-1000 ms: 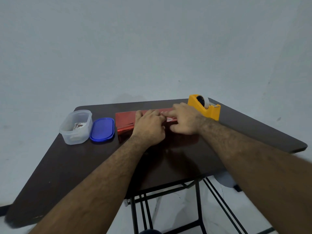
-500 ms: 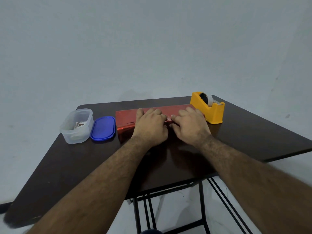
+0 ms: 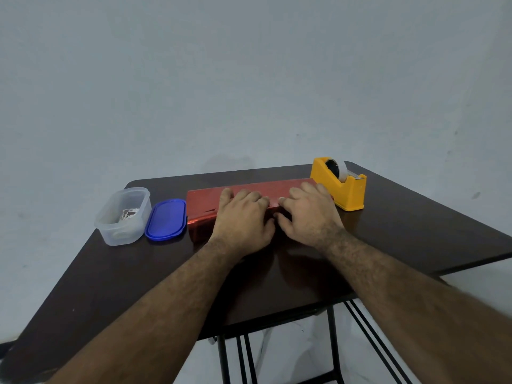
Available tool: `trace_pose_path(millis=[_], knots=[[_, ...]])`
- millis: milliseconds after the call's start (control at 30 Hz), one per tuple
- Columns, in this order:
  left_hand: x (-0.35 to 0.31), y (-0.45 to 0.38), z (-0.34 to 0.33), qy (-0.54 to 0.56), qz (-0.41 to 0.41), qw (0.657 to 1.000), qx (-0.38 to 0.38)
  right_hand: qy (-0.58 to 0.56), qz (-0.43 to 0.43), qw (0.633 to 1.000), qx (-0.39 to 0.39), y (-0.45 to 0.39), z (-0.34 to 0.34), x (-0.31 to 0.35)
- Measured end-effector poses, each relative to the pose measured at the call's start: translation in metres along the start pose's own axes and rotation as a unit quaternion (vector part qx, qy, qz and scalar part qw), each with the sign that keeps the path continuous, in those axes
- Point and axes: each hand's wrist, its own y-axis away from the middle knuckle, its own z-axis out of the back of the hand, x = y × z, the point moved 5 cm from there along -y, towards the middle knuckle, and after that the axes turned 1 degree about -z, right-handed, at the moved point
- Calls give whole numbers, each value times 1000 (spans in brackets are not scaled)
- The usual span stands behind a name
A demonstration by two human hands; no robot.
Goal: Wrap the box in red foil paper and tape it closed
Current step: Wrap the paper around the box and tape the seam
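Dark tabletop (image 3: 415, 231), grey wall behind. Left hand (image 3: 243, 217) and right hand (image 3: 310, 214) lie side by side, fingers flat, pressing the red foil-wrapped box (image 3: 202, 200) at mid-table (nothing gripped). Yellow tape dispenser (image 3: 339, 187) just right; blue lid (image 3: 166, 220) and clear container (image 3: 124, 216) left.

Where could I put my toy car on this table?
Bare table lies near you, in front of the tub and lid, and right of the tape dispenser. The middle is crowded: both hands press the red box.
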Motion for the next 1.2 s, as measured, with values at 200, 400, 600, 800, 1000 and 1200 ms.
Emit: trace_pose_path(millis=[200,400,600,800,1000,1200], knots=[[1,0,-1,-8,-6,1000,9,-33,-20,999,-38,5,-5,-15],[-5,-1,-2,4,-13,1000,-7,-118,-150,975,-117,11,-8,-85],[-8,-5,-9,-11,-31,999,-20,-161,-319,931,-79,13,-8,-173],[-7,-10,-8,10,-6,1000,-23,-307,-520,789,114,1,-33,-234],[-34,-33,10,8,-32,997,-66,-356,-528,742,211,-12,-44,-238],[-87,-87,1,45,-42,998,-16,-351,-553,697,292,-12,-48,-228]])
